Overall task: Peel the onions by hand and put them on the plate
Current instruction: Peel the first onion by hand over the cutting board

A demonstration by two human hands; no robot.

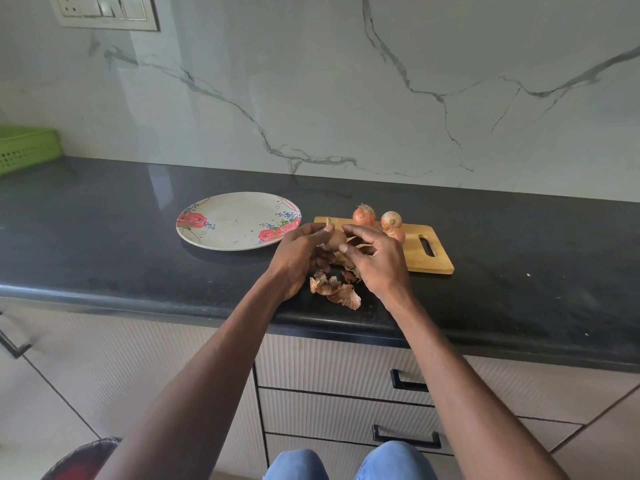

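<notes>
My left hand (299, 254) grips a brownish onion (335, 239) above the black counter, just right of the plate. My right hand (375, 259) pinches a strip of dry skin (360, 244) on that onion, fingers curled over it. Three unpeeled onions (364, 215) (391, 220) (398, 234) sit on the wooden cutting board (424, 261) behind my right hand. The floral plate (228, 220) lies to the left with nothing on it. A heap of loose peels (337, 289) lies on the counter under my hands.
A marble-patterned wall rises behind the counter (138, 237). A green basket (24, 147) stands at the far left. Drawers with black handles (408, 382) are below the counter edge, and my knees show at the bottom.
</notes>
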